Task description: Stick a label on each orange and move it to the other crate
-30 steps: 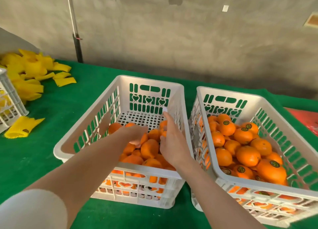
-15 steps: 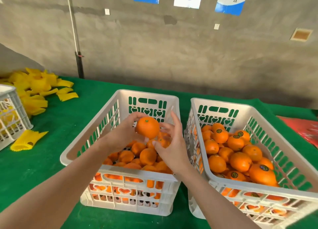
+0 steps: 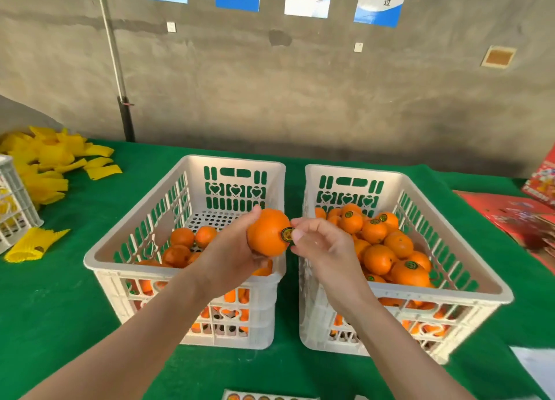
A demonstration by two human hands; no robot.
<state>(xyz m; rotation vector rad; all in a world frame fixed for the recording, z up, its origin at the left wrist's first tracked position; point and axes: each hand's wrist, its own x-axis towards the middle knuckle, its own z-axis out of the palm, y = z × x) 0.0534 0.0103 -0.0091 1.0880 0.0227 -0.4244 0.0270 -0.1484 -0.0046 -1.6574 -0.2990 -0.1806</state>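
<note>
My left hand (image 3: 231,255) grips an orange (image 3: 267,231) above the right wall of the left white crate (image 3: 126,240). A round dark label (image 3: 287,234) sits on the orange's right side, and the thumb and fingers of my right hand (image 3: 324,246) pinch or press it there. Several unlabelled oranges (image 3: 183,243) lie in the left crate. The right white crate (image 3: 468,261) holds several oranges with labels (image 3: 387,249). A label sheet (image 3: 270,395) shows at the bottom edge.
A green cloth (image 3: 60,294) covers the table. Yellow foam sleeves (image 3: 48,165) lie at the far left beside another white crate (image 3: 15,207). Red cartons (image 3: 516,219) sit at the right, white paper (image 3: 537,369) at the lower right. A grey wall with posters stands behind.
My left hand took an orange out of the left crate and raised it to the right. My right hand came up and brought a label onto the orange's side.
</note>
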